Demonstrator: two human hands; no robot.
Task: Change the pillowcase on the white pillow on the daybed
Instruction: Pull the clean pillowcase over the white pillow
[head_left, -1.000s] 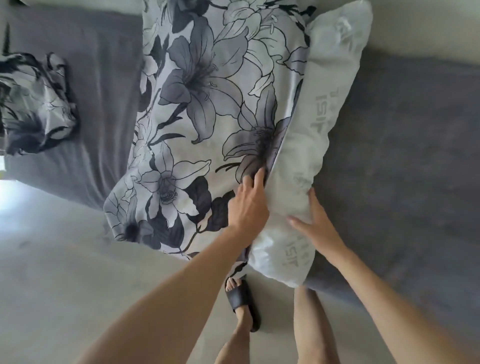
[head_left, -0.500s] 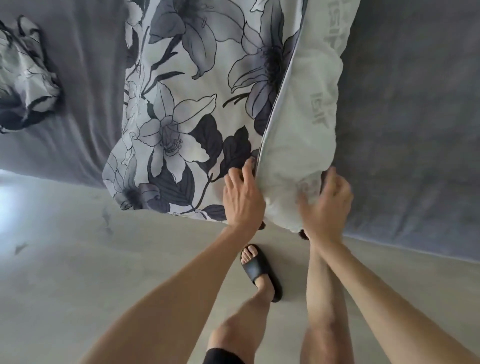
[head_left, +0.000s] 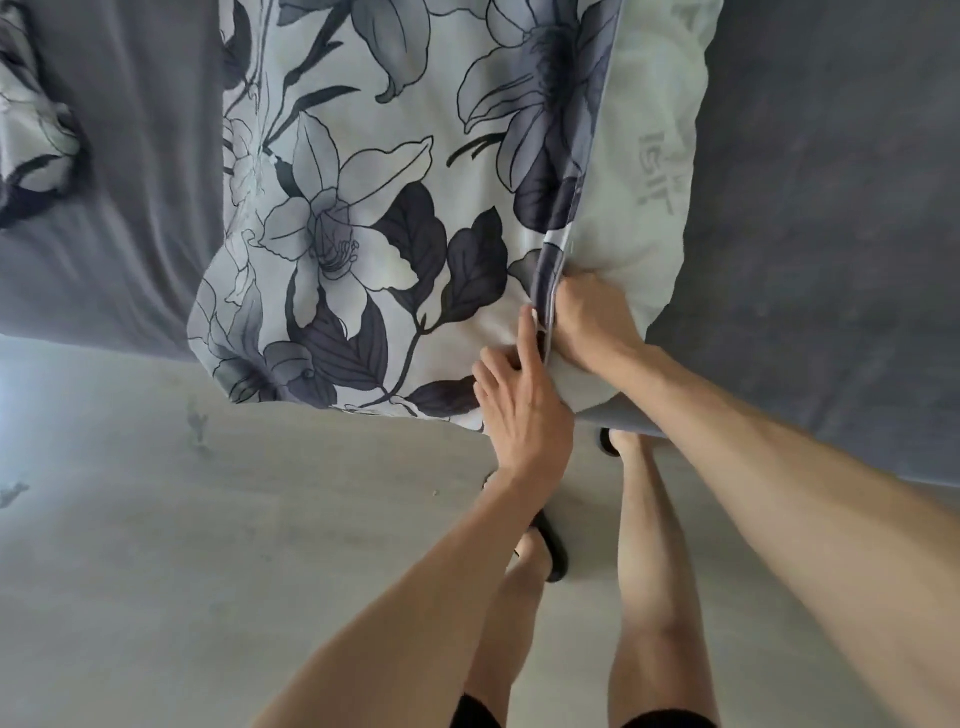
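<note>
Fingers (head_left: 527, 332) at pillowcase (head_left: 363, 208), grey daybed (head_left: 831, 234).

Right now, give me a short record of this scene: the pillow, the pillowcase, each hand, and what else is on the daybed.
pillow: white pillow, right strip still uncovered, lying on the daybed
pillowcase: floral pillowcase covers most of the pillow, open edge at its near corner
left hand: left hand at the case's open edge, index finger extended
right hand: right hand pressing the pillow's near corner at the opening
other: crumpled floral fabric at the daybed's far left
</note>
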